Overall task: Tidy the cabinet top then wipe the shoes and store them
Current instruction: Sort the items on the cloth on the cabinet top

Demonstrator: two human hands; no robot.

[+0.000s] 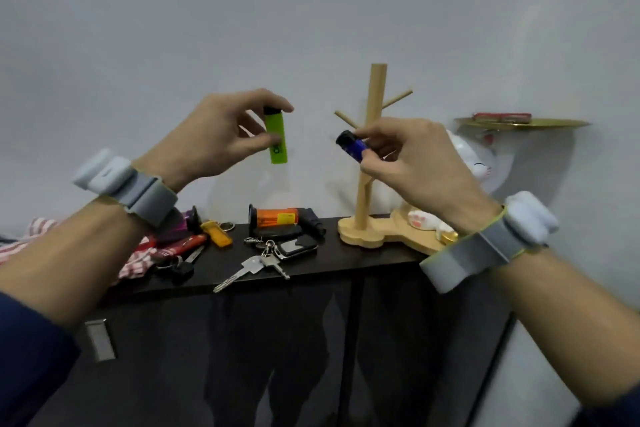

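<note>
The cabinet top [346, 262] is a dark, glossy surface above 2 dark doors, and both hands are raised above it, well clear of the clutter. The left hand [211, 139] pinches a green lighter [276, 137] upright, forefinger on its black cap and thumb against its side, the other fingers loosely curled. The right hand [412, 156] grips a blue lighter [351, 146] tilted with its black head up and to the left; the fingers are closed around its lower half, which is hidden. The 2 lighters are apart, not touching.

On the cabinet top, near the middle of the front edge, lies a bunch of silver keys [252, 269] on a ring with a black key fob [298, 246]. Behind them an orange bottle [275, 217] lies on its side near the back edge, its contents not readable. Toward the left end sit a yellow tag [217, 234], a red pen-like item [180, 246] and a red-and-white checked cloth [136, 262], partly hidden behind the left forearm; a purple object there is too covered to identify.

Toward the right end stands a wooden peg stand [369, 163] on a flat wooden base [388, 236]. A white cat figurine [474, 156] is mostly hidden behind the right hand. On the wall to the right, a gold shelf [526, 123] carries a red item, blurred. Both wrists wear grey bands.
</note>
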